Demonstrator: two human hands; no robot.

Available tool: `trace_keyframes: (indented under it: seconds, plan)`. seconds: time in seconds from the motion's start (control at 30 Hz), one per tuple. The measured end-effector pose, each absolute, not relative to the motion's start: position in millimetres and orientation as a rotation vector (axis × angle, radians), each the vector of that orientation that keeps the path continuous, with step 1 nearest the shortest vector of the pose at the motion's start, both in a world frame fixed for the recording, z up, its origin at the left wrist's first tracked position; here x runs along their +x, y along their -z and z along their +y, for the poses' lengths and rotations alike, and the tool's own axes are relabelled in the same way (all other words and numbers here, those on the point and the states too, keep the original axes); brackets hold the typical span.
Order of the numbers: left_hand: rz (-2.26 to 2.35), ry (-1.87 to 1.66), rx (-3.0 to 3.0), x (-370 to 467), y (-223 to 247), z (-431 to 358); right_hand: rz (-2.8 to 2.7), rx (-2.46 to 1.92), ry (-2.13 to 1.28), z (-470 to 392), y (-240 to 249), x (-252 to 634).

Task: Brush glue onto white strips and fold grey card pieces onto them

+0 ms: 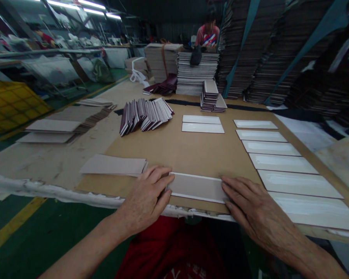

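Note:
A grey cardboard strip (196, 186) lies at the table's near edge, on a white-bordered panel that shows as a thin rim around it. My left hand (148, 192) grips its left end, with fingertips on the far corner and thumb at the near side. At the right end, my right hand (254, 201) holds the strip between its fingers and the thumb, which is partly hidden. Left of my left hand rests a small pile of grey cardboard strips (113, 165). White panels with a glossy coating (283, 162) form a column beside my right hand.
Two more white panels (203, 124) lie mid-table. Behind are a leaning row of maroon-edged panels (145, 114), a small stack (209, 95) and a tall stack (196, 73). Grey boards (54, 126) fan out at left. A person (208, 35) stands beyond the table.

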State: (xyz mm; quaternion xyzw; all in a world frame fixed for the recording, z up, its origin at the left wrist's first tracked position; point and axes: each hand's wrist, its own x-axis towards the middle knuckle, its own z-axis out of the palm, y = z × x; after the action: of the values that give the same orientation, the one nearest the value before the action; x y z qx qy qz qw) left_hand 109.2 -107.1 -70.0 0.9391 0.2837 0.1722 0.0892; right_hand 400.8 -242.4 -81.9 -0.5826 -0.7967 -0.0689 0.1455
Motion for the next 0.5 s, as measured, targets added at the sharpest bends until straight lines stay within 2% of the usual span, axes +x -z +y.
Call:
trace_keyframes:
  seconds: [0.23, 0.5]
  plan:
    - [0.827, -0.243, 3.012, 121, 59, -110, -2.369, -1.71, 0.243, -236, 69, 386]
    - [0.784, -0.176, 3.172, 118, 62, -115, -2.396, -1.777, 0.347, -244, 82, 387]
